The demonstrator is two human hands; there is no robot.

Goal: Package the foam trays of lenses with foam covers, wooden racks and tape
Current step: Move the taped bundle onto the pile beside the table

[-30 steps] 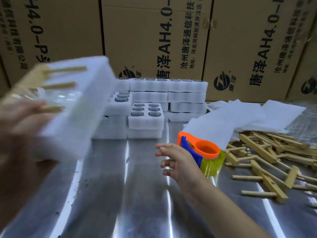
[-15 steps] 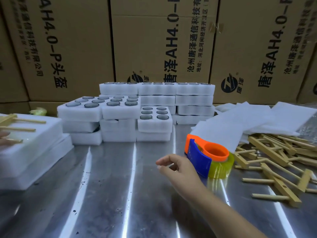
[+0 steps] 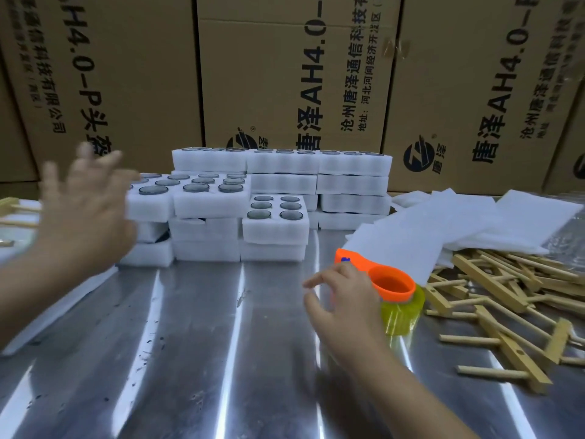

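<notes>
Background: cardboard boxes [image 3: 285,74] stand behind a shiny metal table [image 3: 196,343].
Trays: foam trays of lenses [image 3: 275,217] are stacked at the far middle.
Supplies: foam covers [image 3: 443,229] and wooden racks [image 3: 493,289] lie on the right.
Left hand [image 3: 85,210]: empty, fingers spread, blurred, before the left trays.
Right hand [image 3: 345,302]: loosely curled, empty, just beside the tape dispenser [image 3: 392,286].
Change: the bundle [image 3: 63,299] carried a second ago now lies at the left edge, so a fresh tray is likely next.

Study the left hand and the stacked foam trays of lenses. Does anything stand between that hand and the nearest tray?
Nothing visible does. The left hand is open, raised just in front of the leftmost foam tray, overlapping it in view. The tape dispenser and wooden racks lie off to the right.
</notes>
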